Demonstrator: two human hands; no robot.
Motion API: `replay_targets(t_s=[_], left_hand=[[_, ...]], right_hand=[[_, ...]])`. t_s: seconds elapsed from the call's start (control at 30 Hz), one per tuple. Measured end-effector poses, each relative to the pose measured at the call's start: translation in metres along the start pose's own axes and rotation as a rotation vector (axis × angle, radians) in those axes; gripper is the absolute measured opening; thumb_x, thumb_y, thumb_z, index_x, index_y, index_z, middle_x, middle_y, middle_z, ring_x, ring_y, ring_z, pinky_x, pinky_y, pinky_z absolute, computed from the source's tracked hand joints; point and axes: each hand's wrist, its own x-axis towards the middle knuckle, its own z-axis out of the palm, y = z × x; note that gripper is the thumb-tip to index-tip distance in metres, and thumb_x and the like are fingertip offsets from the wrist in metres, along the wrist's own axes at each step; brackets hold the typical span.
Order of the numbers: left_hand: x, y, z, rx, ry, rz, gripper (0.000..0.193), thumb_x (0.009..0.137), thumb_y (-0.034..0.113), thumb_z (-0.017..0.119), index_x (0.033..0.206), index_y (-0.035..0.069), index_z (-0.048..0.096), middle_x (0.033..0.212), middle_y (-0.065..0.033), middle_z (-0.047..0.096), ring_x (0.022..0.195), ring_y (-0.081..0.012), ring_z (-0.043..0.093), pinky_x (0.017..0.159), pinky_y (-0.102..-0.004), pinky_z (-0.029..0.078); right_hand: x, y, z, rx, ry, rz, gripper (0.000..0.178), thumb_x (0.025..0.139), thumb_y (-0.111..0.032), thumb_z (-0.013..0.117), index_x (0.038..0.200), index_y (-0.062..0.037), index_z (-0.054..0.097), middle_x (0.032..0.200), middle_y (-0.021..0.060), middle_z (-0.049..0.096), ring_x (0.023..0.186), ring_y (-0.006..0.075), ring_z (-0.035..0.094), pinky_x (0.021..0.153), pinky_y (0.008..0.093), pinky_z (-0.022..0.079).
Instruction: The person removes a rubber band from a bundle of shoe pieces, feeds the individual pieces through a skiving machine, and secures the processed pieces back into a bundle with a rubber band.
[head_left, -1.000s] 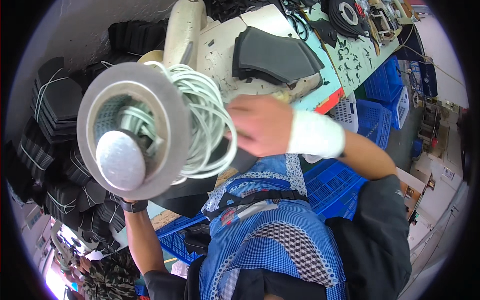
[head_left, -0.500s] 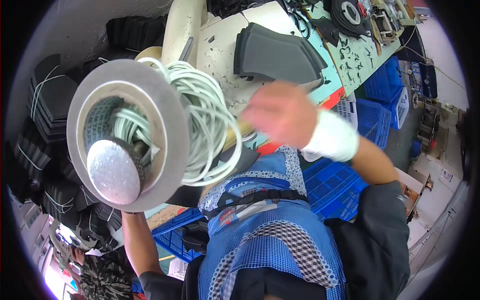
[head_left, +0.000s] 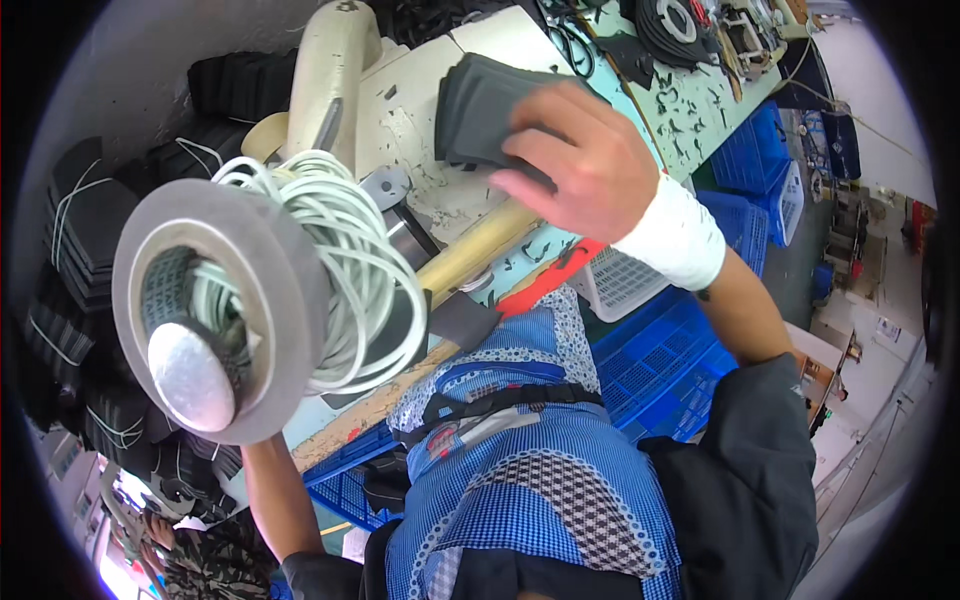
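My right hand [head_left: 592, 165], with a white wrap at the wrist, reaches over a stack of dark grey flat pieces [head_left: 475, 105] on the worktable. Its fingers are spread and slightly bent, and the fingertips overlap the stack's near right part; whether they touch it I cannot tell. In the left foreground a large grey tape roll [head_left: 135, 300] stands up close, with a round silver knob [head_left: 190, 375] in front of its core. A bundle of pale green-white cord [head_left: 350, 290] hangs beside the roll. My left forearm [head_left: 275, 500] rises behind the roll, which hides my left hand and its fingers.
A cream machine arm [head_left: 325, 85] stands behind the cord. Tied stacks of dark pieces [head_left: 90, 225] pile up on the left. Blue crates [head_left: 660, 375] and a white crate [head_left: 625, 285] sit right of the table. Dark scraps lie on a pale green tabletop [head_left: 735, 105]. Another person [head_left: 210, 560] is at lower left.
My right hand has moved up over the dark stack, from a blur beside it, and its fingers are now spread. The whole view has shifted slightly; the tape roll appears lower and further left.
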Motion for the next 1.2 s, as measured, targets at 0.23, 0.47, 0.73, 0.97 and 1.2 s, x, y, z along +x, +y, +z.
replay_targets(t_s=[0.23,0.47,0.73,0.97,1.2], left_hand=[[0.017,0.002,-0.004,0.352,0.163,0.236,0.02,0.09,0.023,0.068,0.079,0.006,0.062,0.06,0.0062,0.048,0.045,-0.0034,0.037,0.039,-0.0223,0.024],[0.03,-0.053,-0.028,0.794,0.36,0.958,0.036,0.089,0.019,0.062,0.121,0.005,0.063,0.087,-0.0072,0.07,0.062,-0.0158,0.062,0.058,-0.0315,0.049],[-0.002,0.015,0.015,0.132,-0.25,-0.027,0.027,0.094,0.018,0.054,0.079,-0.001,0.067,0.055,-0.0049,0.058,0.044,-0.0106,0.053,0.043,-0.0255,0.039],[-0.104,0.083,0.007,0.498,0.58,1.264,0.045,0.091,0.036,0.059,0.104,-0.007,0.062,0.091,-0.0224,0.063,0.082,-0.0267,0.063,0.071,-0.0334,0.048],[-0.075,0.143,0.017,0.95,0.592,1.177,0.049,0.094,0.038,0.054,0.12,-0.002,0.061,0.128,-0.0271,0.056,0.122,-0.0386,0.054,0.105,-0.0481,0.041]], right_hand=[[0.026,0.035,0.008,0.211,-0.44,0.385,0.052,0.067,-0.027,0.079,0.101,-0.0041,0.048,0.114,0.0205,0.052,0.112,0.0397,0.051,0.092,0.044,0.044],[0.006,-0.04,0.023,0.139,-0.23,-0.103,0.032,0.076,-0.03,0.071,0.088,-0.0021,0.06,0.101,0.0124,0.06,0.098,0.0304,0.057,0.082,0.0411,0.047],[0.012,-0.035,-0.021,0.259,-0.243,0.177,0.015,0.073,-0.016,0.071,0.081,-0.0055,0.063,0.079,0.0082,0.06,0.079,0.027,0.061,0.068,0.0375,0.051],[-0.005,-0.003,0.001,-0.057,0.213,0.017,0.018,0.066,-0.009,0.079,0.073,-0.0034,0.064,0.077,0.0089,0.06,0.07,0.0251,0.06,0.058,0.0351,0.049],[-0.057,-0.064,0.02,0.149,0.011,0.064,0.016,0.07,-0.011,0.076,0.073,-0.0057,0.062,0.076,0.0091,0.06,0.068,0.0261,0.061,0.058,0.0364,0.048]])
